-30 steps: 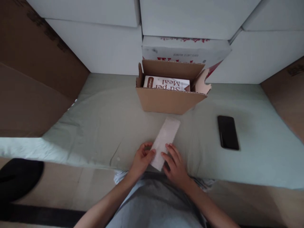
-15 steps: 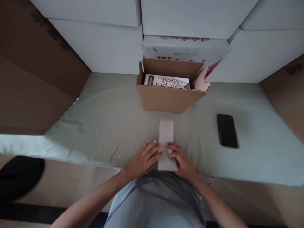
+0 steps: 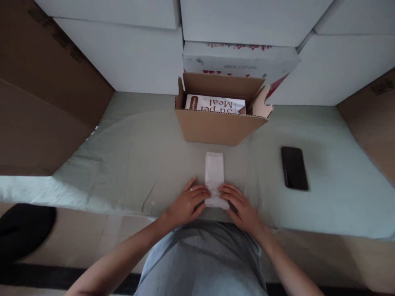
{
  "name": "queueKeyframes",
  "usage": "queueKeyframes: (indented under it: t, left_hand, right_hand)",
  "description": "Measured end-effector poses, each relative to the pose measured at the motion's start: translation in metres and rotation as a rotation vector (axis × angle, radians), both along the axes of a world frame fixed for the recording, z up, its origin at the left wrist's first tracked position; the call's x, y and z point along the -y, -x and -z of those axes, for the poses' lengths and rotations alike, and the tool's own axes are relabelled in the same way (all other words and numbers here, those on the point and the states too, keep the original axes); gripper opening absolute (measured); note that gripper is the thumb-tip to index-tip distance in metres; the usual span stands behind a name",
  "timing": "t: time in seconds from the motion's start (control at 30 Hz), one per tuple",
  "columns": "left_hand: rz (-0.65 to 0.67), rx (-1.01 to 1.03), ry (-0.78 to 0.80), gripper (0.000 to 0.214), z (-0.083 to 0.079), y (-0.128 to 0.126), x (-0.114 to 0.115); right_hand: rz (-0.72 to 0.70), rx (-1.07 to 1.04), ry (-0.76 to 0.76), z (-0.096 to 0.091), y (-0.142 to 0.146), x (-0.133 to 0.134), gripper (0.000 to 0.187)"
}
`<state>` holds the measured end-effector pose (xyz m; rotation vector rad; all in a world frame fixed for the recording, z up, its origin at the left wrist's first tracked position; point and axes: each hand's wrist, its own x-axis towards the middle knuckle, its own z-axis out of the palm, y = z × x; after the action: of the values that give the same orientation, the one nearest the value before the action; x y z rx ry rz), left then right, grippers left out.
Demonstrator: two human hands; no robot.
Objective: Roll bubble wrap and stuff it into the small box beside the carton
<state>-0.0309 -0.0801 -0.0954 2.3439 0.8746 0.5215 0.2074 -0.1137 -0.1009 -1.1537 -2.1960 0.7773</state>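
Observation:
A long, narrow strip of whitish, slightly shiny material (image 3: pixel 214 168) lies on the cloth-covered surface just in front of me. Its near end is folded over into a thick, puffy roll; whether it is wrapping film or soft sheet I cannot tell. My left hand (image 3: pixel 190 203) grips the left edge of this fold between thumb and fingers. On the opposite edge, my right hand (image 3: pixel 239 205) pinches the fold the same way. Beyond the strip's far end stands an open cardboard box (image 3: pixel 212 129) with a white printed carton (image 3: pixel 216 103) inside.
A black phone (image 3: pixel 294 167) rests on the pale green cloth (image 3: pixel 138 152) to the right. White boxes (image 3: pixel 123 57) are stacked along the back. Large brown cartons (image 3: pixel 40 123) flank both sides. Something black and rounded (image 3: pixel 27 230) is on the floor at lower left.
The strip's near end has been folded over away from me, so the strip is shorter. Both hands have closed on the fold's edges; the view has shifted slightly.

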Motion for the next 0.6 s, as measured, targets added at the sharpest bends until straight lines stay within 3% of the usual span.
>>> queueKeyframes:
  t: [0.17,0.3,0.43,0.6]
  left_hand:
    - [-0.242,0.083,0.066,0.02,0.003,-0.014,-0.008]
    - [-0.396,0.06,0.128,0.015,0.002,-0.026,-0.018]
    - [-0.435,-0.049,0.214,0.016,-0.006,-0.032,-0.031]
    - [-0.455,-0.089,0.254,0.018,-0.012,-0.035,-0.039]
  right_hand:
    - [0.235,-0.071,0.07,0.006,0.007,-0.001,0.04]
    - [0.39,-0.087,-0.129,0.01,0.011,0.001,0.048]
    - [0.246,0.101,-0.31,0.005,0.011,0.002,0.055]
    - [0.091,0.331,-0.218,-0.001,0.014,-0.008,0.054]
